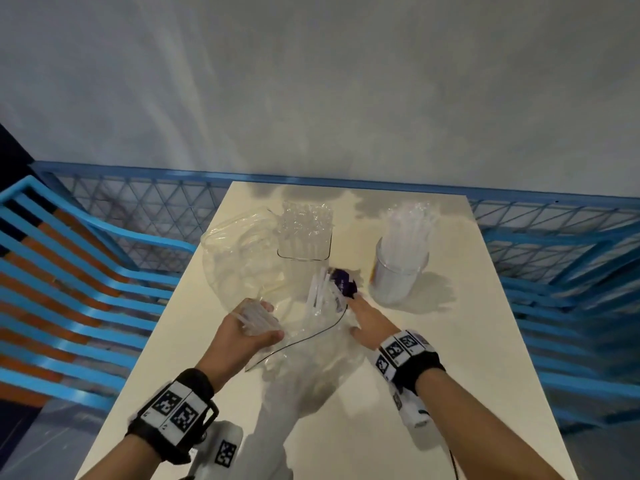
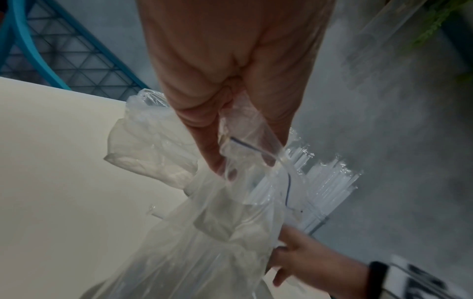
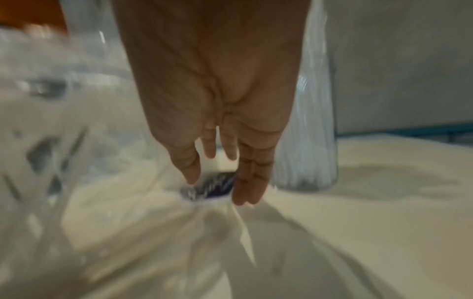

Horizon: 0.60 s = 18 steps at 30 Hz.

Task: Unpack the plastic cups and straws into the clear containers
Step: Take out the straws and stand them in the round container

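Observation:
My left hand (image 1: 254, 329) grips the mouth of a clear zip bag (image 1: 311, 344), and pale wrapped straws seem bunched in the same grasp. In the left wrist view, the fingers (image 2: 217, 125) pinch the bag's zip strip (image 2: 245, 144). More wrapped straws (image 1: 320, 289) lie in the bag beside a purple label (image 1: 343, 284). My right hand (image 1: 363, 315) lies flat on the bag with straight fingers (image 3: 249, 182), whose tips reach the purple label (image 3: 210, 188). A round clear container (image 1: 398, 273) full of straws stands to the right. A square clear container (image 1: 304, 237) holds crinkled clear plastic.
An empty crumpled clear bag (image 1: 235, 258) lies at the back left of the cream table (image 1: 450, 375). A blue slatted chair (image 1: 86, 271) stands to the left. A blue mesh railing (image 1: 554, 237) runs behind and right of the table, against a grey wall.

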Tool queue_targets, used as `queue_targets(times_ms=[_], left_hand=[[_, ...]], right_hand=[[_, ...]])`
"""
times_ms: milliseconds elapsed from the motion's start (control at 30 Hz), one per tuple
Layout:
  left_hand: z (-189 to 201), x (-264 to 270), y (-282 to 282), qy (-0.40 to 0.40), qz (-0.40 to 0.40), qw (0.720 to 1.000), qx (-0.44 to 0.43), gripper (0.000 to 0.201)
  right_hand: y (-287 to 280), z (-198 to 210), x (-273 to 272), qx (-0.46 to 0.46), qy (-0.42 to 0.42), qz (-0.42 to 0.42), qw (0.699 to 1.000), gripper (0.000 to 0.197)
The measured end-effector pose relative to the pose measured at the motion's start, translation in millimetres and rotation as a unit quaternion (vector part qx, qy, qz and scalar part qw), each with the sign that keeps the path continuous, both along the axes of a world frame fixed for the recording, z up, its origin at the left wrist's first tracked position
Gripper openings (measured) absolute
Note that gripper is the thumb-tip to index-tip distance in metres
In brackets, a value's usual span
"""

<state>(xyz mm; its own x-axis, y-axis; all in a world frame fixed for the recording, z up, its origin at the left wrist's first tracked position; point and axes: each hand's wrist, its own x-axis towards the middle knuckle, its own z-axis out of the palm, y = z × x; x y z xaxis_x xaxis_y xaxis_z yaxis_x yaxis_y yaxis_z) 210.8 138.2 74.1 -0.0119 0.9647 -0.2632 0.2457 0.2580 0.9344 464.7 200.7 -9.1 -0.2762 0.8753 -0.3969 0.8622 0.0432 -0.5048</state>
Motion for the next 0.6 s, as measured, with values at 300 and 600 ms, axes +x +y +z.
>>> queue_targets(times_ms=[300, 600], left_hand=[[-8.4, -4.4, -8.5, -0.012, 0.005, 1.0, -0.004, 0.041], [-6.3, 2.5, 7.2, -0.018, 0.011, 0.999, 0.024, 0.053]], right_hand=[[-46.4, -22.7, 23.4, 0.053, -0.233, 0.025, 0.971, 0.024], [-40.0, 10.1, 45.7, -0.037, -0.076, 0.057, 0.995, 0.059]])
